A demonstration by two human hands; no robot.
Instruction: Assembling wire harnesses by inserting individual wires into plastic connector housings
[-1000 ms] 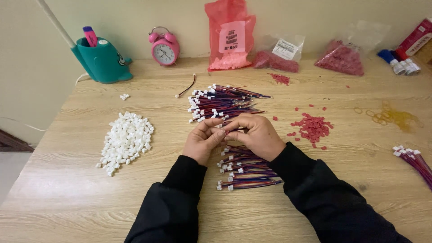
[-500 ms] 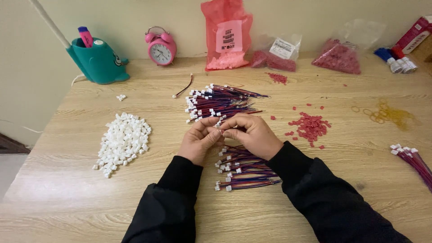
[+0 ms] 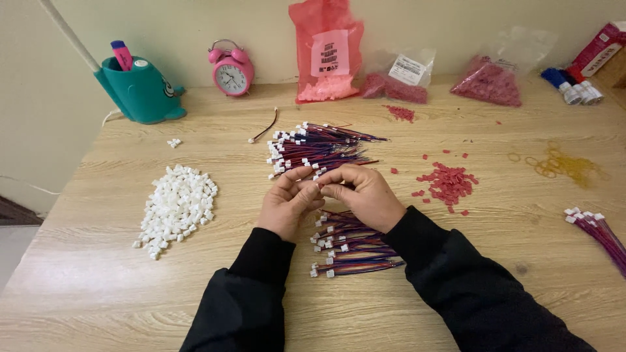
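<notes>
My left hand (image 3: 287,202) and my right hand (image 3: 368,195) meet at the middle of the wooden table (image 3: 98,287), fingertips pinched together on a small wire lead with a white connector (image 3: 319,186). Just beyond the hands lies a pile of red-and-blue wire leads with white plugs (image 3: 313,148). Under and in front of my wrists sits a second bundle of the same leads (image 3: 349,251). A heap of loose white connector housings (image 3: 175,205) lies to the left of my left hand. Small red pieces (image 3: 450,182) are scattered to the right of my right hand.
Along the back wall stand a teal pen holder (image 3: 140,91), a pink alarm clock (image 3: 229,68), a pink plastic bag (image 3: 326,52) and clear bags of red parts (image 3: 486,78). Yellow rubber bands (image 3: 564,164) and another wire bundle (image 3: 600,231) lie at the right.
Both hands stay together at the table's middle, working the same small lead with only slight finger movement. The view has shifted a little.
</notes>
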